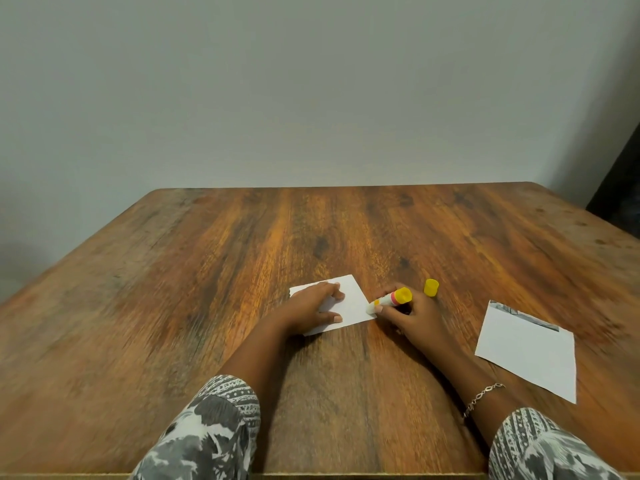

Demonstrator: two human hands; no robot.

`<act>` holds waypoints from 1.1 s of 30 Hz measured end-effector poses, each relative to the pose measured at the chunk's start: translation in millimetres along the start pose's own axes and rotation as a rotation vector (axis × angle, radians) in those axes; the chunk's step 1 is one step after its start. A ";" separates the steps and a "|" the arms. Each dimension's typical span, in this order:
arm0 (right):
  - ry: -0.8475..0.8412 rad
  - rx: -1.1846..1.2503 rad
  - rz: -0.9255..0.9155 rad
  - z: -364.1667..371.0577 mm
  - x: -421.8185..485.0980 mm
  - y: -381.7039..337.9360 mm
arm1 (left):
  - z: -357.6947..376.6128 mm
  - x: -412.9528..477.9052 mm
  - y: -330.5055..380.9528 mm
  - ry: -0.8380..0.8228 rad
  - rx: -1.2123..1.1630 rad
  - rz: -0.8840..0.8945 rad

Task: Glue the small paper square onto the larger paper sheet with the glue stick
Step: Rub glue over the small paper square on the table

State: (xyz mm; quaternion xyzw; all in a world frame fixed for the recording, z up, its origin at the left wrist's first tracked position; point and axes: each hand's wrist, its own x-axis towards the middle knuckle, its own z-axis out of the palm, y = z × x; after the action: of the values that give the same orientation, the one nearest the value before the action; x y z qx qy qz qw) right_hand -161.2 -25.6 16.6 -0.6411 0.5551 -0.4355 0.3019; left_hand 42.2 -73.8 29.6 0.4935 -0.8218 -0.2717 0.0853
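two papers (353, 301) (526, 355), one glue stick (389, 299), one cap (431, 288)

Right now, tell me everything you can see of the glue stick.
The glue stick is a short plastic tube with a white body, a pink band and a yellow twist end. It is uncapped; its yellow cap stands apart on the table, just to its right. The right hand grips its body and holds it tilted low, yellow end up and to the right, pale tip down against the right edge of the small paper square. Any glue laid down is too blurred to tell.
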 end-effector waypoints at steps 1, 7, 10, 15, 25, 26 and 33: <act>-0.002 0.008 0.006 -0.6 -0.9 0.0 | 0.0 0.0 -0.3 -0.002 0.002 0.001; 0.041 0.020 0.012 -1.4 -4.5 -1.5 | -0.4 -0.1 0.4 0.004 -0.003 -0.004; 0.094 0.110 0.049 -0.8 -4.0 0.0 | 0.9 -1.1 1.9 0.025 -0.012 -0.027; 0.139 0.286 0.054 -2.5 -1.4 -0.2 | 12.1 -2.3 15.1 0.203 0.103 -0.123; 0.170 0.271 0.116 -1.6 3.2 6.7 | 35.8 -1.9 46.6 0.410 0.367 -0.364; 0.178 0.259 0.134 -0.9 5.4 8.0 | 34.4 -2.2 48.8 0.409 0.380 -0.363; 0.212 0.090 0.117 9.9 22.2 0.0 | 10.2 -5.3 49.1 0.315 0.508 -0.293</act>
State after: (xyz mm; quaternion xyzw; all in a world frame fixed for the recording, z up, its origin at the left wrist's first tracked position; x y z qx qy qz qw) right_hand -152.3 -48.2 17.2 -0.5440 0.6002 -0.5069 0.2947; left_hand 3.2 -47.6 47.8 0.6479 -0.7602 0.0122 0.0455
